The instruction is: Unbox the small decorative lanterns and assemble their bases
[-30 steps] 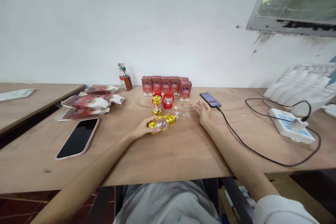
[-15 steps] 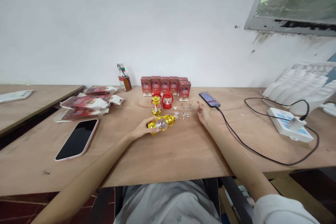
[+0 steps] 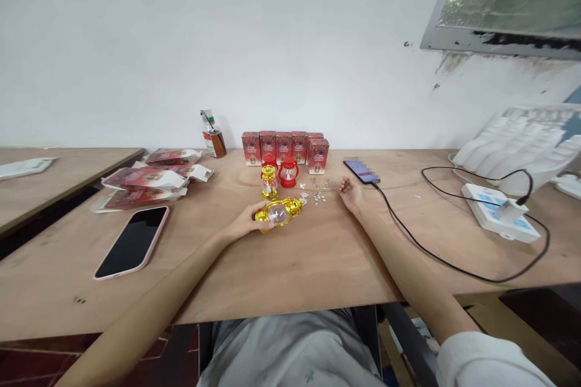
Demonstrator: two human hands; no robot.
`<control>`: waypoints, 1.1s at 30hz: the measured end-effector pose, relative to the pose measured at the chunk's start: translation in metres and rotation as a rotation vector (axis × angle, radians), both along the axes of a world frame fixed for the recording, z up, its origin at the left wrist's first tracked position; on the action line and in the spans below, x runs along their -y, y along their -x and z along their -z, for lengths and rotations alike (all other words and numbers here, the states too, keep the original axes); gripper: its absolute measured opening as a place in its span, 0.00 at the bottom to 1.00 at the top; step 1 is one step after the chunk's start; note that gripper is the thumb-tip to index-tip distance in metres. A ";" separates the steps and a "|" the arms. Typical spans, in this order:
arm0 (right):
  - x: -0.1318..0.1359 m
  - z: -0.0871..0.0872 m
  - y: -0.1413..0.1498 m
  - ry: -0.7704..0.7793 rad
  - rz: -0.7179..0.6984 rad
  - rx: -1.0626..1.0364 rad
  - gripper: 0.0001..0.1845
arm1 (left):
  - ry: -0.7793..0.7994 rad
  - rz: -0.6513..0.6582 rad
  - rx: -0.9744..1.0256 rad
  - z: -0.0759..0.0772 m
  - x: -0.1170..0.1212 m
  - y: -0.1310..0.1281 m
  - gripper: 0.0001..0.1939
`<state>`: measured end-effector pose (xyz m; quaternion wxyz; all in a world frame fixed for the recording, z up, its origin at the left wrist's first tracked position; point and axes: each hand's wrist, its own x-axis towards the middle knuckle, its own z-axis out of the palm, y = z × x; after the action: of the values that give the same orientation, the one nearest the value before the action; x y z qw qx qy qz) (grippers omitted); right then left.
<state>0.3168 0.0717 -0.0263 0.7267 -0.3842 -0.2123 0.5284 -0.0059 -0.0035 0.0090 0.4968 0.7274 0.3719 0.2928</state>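
Holds gold lantern (image 3: 278, 213) on its side in left hand (image 3: 246, 222) at counter (image 3: 290, 278); bears right hand (image 3: 352, 195) curled, cannot tell whether around anything; risks scattering small discs (image 3: 316, 197) by sweeping lantern rightward.

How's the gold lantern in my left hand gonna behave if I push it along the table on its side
The gold lantern would probably rock rather than roll freely, since arms flank its rounded middle. Its shiny finish suggests a slightly slippery grip, and the clear middle may be its most fragile part.
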 end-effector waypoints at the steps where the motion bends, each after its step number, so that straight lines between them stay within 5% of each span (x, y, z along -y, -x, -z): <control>1: 0.000 -0.001 0.000 0.004 0.008 -0.003 0.12 | -0.002 0.002 0.002 0.001 0.000 0.000 0.35; 16: 0.004 -0.003 -0.004 0.037 0.136 0.189 0.10 | -0.016 0.006 0.004 0.002 -0.001 0.001 0.33; 33: -0.002 0.012 -0.023 0.101 0.323 0.855 0.08 | 0.015 0.020 0.023 0.002 -0.001 0.000 0.33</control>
<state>0.3402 0.0739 -0.0379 0.6271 -0.6309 -0.4047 0.2120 -0.0064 -0.0021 0.0068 0.5093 0.7241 0.3610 0.2933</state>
